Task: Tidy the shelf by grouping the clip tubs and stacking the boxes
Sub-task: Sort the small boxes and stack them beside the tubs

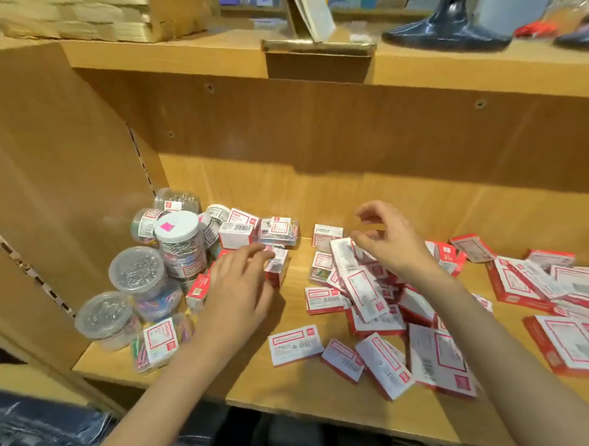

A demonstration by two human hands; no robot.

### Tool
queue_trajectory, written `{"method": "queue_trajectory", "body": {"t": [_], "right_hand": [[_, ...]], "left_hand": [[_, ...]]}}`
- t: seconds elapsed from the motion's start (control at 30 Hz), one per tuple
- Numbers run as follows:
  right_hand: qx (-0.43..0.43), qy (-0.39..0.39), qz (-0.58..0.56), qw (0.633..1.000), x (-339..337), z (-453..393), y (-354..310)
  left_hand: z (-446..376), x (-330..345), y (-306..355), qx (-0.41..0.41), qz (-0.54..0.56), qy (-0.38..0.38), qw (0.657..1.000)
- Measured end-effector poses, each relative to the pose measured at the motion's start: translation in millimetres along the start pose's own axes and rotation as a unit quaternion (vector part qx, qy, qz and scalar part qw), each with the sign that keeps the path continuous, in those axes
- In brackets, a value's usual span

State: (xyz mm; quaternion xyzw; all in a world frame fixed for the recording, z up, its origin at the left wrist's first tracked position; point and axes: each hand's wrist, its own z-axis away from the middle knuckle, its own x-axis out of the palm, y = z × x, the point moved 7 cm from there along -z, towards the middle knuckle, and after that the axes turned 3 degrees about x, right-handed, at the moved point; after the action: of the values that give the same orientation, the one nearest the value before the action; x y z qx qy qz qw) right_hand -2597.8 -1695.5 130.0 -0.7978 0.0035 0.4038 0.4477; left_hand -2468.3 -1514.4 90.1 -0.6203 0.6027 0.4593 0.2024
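Your left hand (236,287) lies flat with loosely spread fingers, its fingertips touching a small red-and-white box (277,265) that stands on the shelf (301,386); whether it grips the box I cannot tell. Your right hand (391,241) hovers with fingers curled and apart, holding nothing, just above the scattered pile of boxes (368,297). Left of that pile, past your left hand, the clip tubs (137,268) cluster against the shelf's side wall, one white-lidded tub (177,229) bearing a pink sticker. More flat boxes (572,341) lie to the pile's right.
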Motion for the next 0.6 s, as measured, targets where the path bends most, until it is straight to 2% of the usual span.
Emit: {"method": "queue_trajectory", "body": {"t": [0.17,0.33,0.4,0.53,0.6], "right_hand": [[0.103,0.085,0.025,0.991,-86,33,76],[0.155,0.136,0.044,0.978,-162,79,144],[0.179,0.155,0.101,0.966,-199,98,176],[0.259,0.220,0.204,0.918,-281,139,255],[0.242,0.191,0.275,0.911,-301,140,284]], "left_hand": [[-41,36,71,0.091,0.047,-0.006,0.995],[-72,76,165,0.173,0.067,-0.023,0.982],[-80,97,203,0.196,0.059,-0.044,0.978],[-88,139,269,0.198,0.053,-0.064,0.977],[-88,162,293,0.189,0.039,-0.097,0.976]]}}
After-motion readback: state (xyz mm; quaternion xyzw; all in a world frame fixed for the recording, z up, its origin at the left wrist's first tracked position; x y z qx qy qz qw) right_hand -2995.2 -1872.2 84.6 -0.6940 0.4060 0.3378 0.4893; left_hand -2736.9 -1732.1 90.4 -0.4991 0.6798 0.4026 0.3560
